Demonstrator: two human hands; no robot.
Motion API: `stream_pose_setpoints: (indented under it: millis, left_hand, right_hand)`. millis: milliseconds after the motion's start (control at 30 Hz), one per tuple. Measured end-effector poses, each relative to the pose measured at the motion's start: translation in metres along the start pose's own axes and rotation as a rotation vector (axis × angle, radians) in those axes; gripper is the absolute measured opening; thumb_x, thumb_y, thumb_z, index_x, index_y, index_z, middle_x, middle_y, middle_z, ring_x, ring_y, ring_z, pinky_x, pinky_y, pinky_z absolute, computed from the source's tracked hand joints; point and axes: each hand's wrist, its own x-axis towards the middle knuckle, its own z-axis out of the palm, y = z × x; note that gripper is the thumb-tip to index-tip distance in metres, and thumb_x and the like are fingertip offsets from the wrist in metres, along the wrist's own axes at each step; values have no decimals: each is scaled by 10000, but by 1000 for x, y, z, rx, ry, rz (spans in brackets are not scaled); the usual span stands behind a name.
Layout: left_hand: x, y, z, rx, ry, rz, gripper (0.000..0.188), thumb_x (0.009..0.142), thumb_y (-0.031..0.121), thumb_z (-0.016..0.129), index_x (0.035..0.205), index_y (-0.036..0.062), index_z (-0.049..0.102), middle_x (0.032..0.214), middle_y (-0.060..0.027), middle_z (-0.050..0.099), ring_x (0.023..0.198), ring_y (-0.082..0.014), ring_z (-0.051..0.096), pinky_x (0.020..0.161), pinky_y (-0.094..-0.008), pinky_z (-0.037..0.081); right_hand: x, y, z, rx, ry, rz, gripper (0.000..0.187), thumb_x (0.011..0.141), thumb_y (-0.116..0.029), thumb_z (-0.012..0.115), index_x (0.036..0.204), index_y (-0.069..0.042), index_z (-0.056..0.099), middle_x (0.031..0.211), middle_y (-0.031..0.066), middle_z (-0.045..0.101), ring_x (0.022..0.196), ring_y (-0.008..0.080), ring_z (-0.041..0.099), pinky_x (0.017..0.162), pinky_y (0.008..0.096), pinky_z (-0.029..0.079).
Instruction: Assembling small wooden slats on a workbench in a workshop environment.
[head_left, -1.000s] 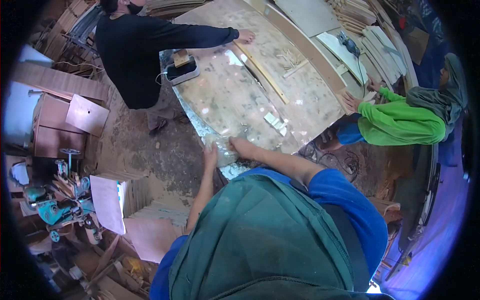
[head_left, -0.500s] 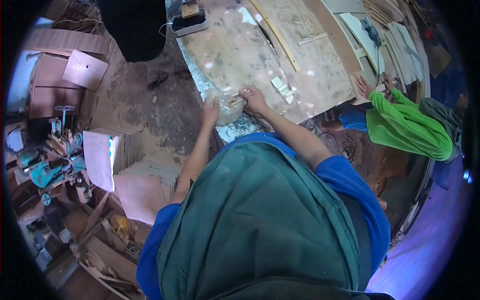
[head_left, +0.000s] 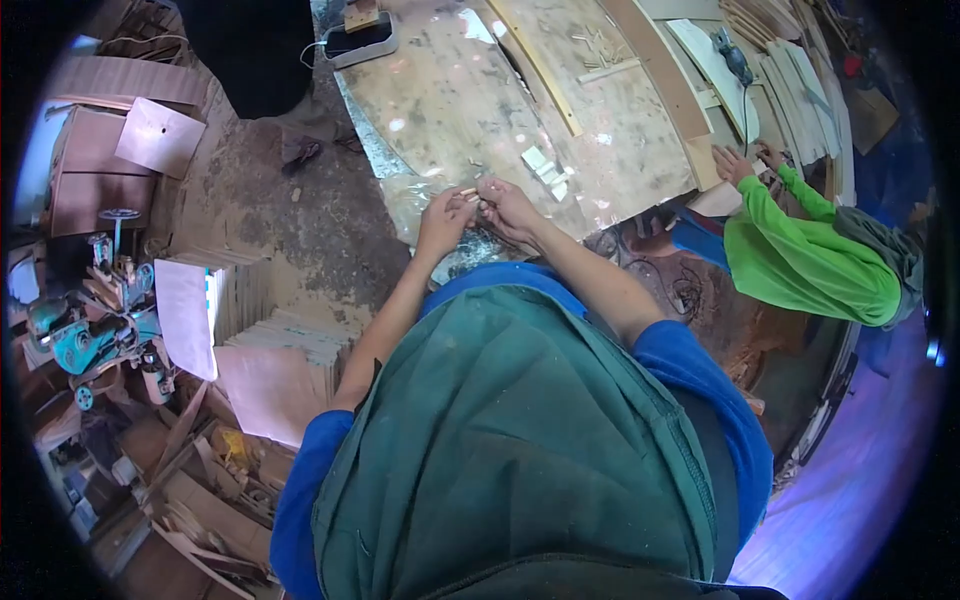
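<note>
Above the near edge of the worktable [head_left: 440, 120], my left hand [head_left: 445, 222] and my right hand [head_left: 510, 213] meet with fingers closed. A short pale wooden stick [head_left: 468, 191] shows between their fingertips; both hands seem to grip it, and their palms hide anything more. Just behind and left of my left hand, a clear plastic bag [head_left: 402, 198] lies crumpled on the table corner. Some tiny pale bits [head_left: 475, 164] rest beyond my fingers. To the right of them lie several small whitish blocks [head_left: 545, 170].
A long yellowish strip [head_left: 540, 75] and a pile of thin sticks [head_left: 603, 48] lie farther back. A grey tray [head_left: 362, 45] stands at the far left corner. On the right, a person in green [head_left: 800, 245] works by a board. Stacked panels [head_left: 270, 340] stand left.
My left hand has let go of the plastic bag and moved right to meet my right hand. The bag now lies flatter on the table. The wooden stick is between both hands.
</note>
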Motion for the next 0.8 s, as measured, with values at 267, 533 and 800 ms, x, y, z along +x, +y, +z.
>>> stream_pose_setpoints:
  millis: [267, 533, 800]
  left_hand:
    - [2, -26, 74, -358, -79, -186, 254, 897, 80, 653, 1122, -36, 668, 883, -86, 701, 757, -127, 656, 694, -253, 538]
    - [23, -43, 140, -282, 142, -129, 358, 874, -11, 615, 1227, -48, 572, 1089, -145, 662, 962, -188, 644, 805, -285, 549]
    - [46, -2, 169, -500, 335, -236, 383, 875, 12, 653, 1237, -44, 541, 926, -119, 702, 776, -140, 657, 695, -239, 531]
  right_hand:
    - [-47, -68, -81, -869, 478, -224, 235, 905, -236, 688, 902, -4, 720, 675, 41, 665, 542, 92, 576, 475, 255, 461]
    - [-18, -109, -132, -1109, 377, -220, 237, 878, -243, 690, 953, -25, 747, 672, 105, 686, 618, 146, 645, 578, 326, 499]
    - [-15, -114, -133, -1687, 258, -370, 273, 823, -230, 708, 1019, -42, 739, 910, 210, 699, 824, 311, 684, 758, 355, 534]
